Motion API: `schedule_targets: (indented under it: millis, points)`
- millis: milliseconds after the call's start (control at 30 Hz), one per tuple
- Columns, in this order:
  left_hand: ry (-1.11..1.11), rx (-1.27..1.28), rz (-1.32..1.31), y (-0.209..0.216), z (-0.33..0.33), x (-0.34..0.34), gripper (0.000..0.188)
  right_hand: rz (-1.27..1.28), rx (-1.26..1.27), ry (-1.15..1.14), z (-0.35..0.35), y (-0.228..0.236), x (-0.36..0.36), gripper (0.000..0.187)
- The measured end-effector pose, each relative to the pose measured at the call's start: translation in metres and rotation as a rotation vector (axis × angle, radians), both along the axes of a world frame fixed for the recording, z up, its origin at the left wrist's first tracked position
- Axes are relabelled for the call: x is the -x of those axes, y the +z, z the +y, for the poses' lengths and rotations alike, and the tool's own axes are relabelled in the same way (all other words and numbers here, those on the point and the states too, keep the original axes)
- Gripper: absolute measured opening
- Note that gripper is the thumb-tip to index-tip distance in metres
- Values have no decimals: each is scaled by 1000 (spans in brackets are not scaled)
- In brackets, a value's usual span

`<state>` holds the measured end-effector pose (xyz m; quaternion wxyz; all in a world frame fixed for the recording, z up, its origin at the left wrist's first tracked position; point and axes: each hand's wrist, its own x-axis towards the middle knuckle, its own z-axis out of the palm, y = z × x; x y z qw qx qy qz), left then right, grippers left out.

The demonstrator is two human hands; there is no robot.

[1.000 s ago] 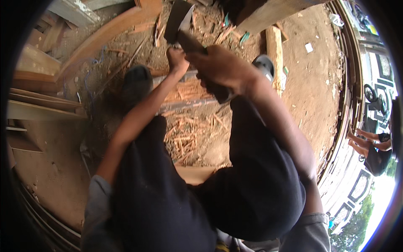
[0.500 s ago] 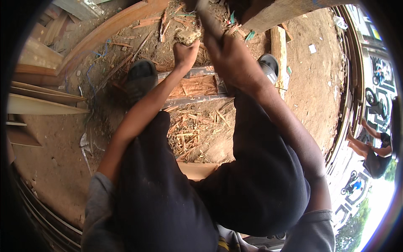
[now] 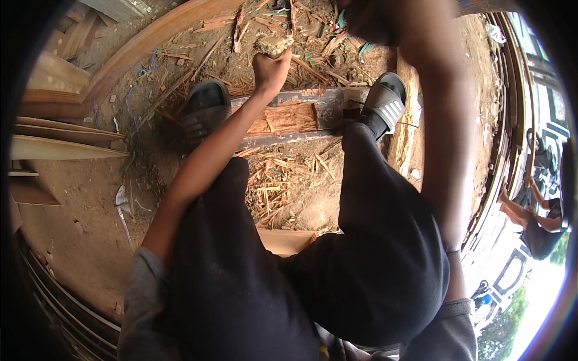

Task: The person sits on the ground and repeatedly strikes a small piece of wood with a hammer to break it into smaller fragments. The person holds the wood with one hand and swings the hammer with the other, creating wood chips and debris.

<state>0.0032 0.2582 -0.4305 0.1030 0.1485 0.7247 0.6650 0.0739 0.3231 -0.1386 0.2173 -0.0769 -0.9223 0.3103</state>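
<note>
Your left hand (image 3: 271,73) grips one frayed-topped handle (image 3: 273,45) near the far edge of one wooden beam (image 3: 343,103), which has one chipped recess (image 3: 295,119) and lies between your two sandals (image 3: 384,106). Your right hand (image 3: 380,21) is blurred at the far right; its grip cannot be told.

Daylight scene, brightest to the right. We note the sky (image 3: 548,295) at lower right burnt out to white, a faint coloured fringe beside it on the rim. Ground (image 3: 78,253) at left is dimmer, brownish. Folds sink into near-black on the trousers (image 3: 385,259). We find the right hand (image 3: 376,21) dark and smeared, the right forearm (image 3: 445,120) streaky with blur; the chipped plank (image 3: 337,108) reads fairly crisp. Fisheye bends the stacked boards (image 3: 504,120) at right; black vignette at the corners.
</note>
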Motion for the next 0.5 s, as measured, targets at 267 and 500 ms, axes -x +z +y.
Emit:
schedule_targets:
  millis: [267,500]
  points:
    - [-13,-188,-106,-26,-15,5,20,-873,970,-42,-23,-50,-18,37]
    - [34,-34,16,-9,-5,3,29,-112,720,-286,-49,43,0,31]
